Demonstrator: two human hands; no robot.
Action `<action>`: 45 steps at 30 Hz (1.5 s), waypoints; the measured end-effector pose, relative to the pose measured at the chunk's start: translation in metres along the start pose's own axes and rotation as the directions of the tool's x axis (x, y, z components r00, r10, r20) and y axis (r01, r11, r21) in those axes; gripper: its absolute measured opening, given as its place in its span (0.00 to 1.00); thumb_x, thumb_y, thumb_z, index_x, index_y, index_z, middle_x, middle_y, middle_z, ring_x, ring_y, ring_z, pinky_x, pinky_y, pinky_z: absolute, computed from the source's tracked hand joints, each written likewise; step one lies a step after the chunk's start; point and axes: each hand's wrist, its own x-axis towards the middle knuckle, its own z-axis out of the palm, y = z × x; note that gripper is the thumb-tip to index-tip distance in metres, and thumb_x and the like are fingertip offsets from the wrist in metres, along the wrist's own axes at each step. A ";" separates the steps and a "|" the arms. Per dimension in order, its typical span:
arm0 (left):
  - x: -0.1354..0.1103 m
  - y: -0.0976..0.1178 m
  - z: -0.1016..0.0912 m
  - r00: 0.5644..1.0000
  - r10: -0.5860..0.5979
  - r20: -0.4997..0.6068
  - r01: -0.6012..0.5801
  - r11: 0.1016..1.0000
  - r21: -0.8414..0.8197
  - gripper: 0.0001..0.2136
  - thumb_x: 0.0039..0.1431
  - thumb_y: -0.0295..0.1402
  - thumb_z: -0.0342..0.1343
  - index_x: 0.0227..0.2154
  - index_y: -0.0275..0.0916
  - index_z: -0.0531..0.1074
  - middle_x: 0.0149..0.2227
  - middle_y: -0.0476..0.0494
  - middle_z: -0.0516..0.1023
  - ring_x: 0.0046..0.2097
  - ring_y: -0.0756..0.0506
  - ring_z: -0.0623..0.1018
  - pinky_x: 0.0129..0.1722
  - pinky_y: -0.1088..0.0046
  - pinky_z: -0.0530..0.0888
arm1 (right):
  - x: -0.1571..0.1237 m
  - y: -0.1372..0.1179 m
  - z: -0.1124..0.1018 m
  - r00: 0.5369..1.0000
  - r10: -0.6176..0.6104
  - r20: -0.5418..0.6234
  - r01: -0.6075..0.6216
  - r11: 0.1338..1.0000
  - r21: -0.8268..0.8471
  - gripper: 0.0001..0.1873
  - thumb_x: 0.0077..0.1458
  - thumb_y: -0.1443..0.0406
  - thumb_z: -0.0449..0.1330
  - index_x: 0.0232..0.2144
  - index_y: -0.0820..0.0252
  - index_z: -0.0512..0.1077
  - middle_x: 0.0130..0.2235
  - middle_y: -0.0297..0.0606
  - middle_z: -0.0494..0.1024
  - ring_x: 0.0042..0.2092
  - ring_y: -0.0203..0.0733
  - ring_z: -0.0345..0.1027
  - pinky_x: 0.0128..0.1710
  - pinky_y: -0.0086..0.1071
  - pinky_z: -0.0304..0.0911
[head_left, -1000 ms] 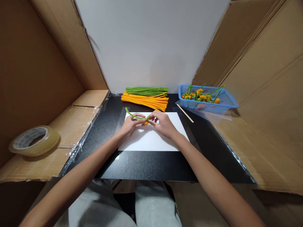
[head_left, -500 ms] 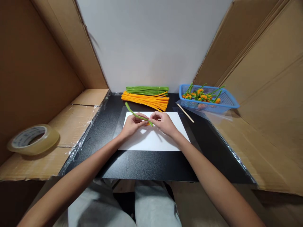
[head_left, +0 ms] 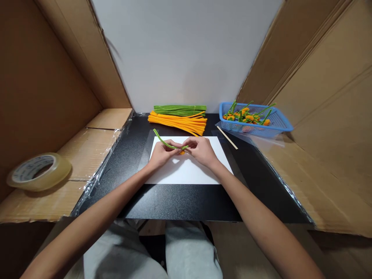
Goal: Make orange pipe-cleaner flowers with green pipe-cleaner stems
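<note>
My left hand and my right hand meet over a white sheet, fingertips pinched close together. Between them runs a green pipe cleaner, its long end curving up past my left fingers and its short end by my right fingertips. A small orange pipe-cleaner piece shows just under the green one, mostly covered by my fingers. My left fingers are closed on the green pipe cleaner and partly on the orange piece. My right thumb and forefinger pinch the short green end.
Behind the sheet lie bundles of orange pipe cleaners and green pipe cleaners. A blue basket at the back right holds several orange-and-green pieces. Near it is a thin wooden stick. A tape roll sits on cardboard at left.
The green pipe cleaner's short end, which pointed down toward me, now points right at my right fingertips. Both hands stay in nearly the same place.
</note>
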 end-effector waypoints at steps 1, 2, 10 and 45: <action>0.000 0.001 0.000 1.000 -0.005 -0.006 0.005 1.000 0.006 0.16 0.41 0.39 0.73 0.32 0.34 0.81 0.34 0.38 0.84 0.34 0.43 0.82 0.39 0.67 0.79 | 0.000 0.001 0.001 0.999 0.044 -0.020 -0.043 0.998 0.047 0.02 0.46 0.68 0.66 0.26 0.61 0.79 0.27 0.37 0.80 0.29 0.38 0.72 0.30 0.29 0.63; 0.000 0.002 0.001 1.000 -0.009 -0.009 0.009 1.000 0.012 0.16 0.41 0.39 0.73 0.32 0.34 0.82 0.34 0.37 0.84 0.35 0.42 0.83 0.39 0.66 0.79 | 0.001 0.003 0.002 0.996 0.087 -0.035 -0.084 0.993 0.086 0.02 0.45 0.67 0.66 0.26 0.61 0.79 0.26 0.37 0.80 0.28 0.38 0.71 0.29 0.29 0.63; 0.001 0.002 -0.001 0.996 -0.061 -0.065 0.060 0.998 -0.022 0.17 0.40 0.38 0.74 0.33 0.33 0.83 0.33 0.37 0.84 0.32 0.44 0.81 0.36 0.70 0.77 | 0.002 0.003 -0.004 0.997 0.035 0.069 -0.043 0.993 0.109 0.06 0.50 0.67 0.64 0.32 0.62 0.80 0.30 0.39 0.81 0.31 0.39 0.72 0.32 0.31 0.66; 0.002 0.008 -0.001 0.974 -0.224 0.024 0.217 0.903 -0.371 0.15 0.42 0.35 0.73 0.32 0.33 0.80 0.34 0.41 0.82 0.37 0.46 0.81 0.42 0.68 0.77 | -0.002 0.000 -0.008 0.847 -0.511 0.148 0.526 0.763 -0.377 0.06 0.62 0.70 0.59 0.38 0.61 0.77 0.36 0.44 0.80 0.38 0.45 0.72 0.40 0.37 0.66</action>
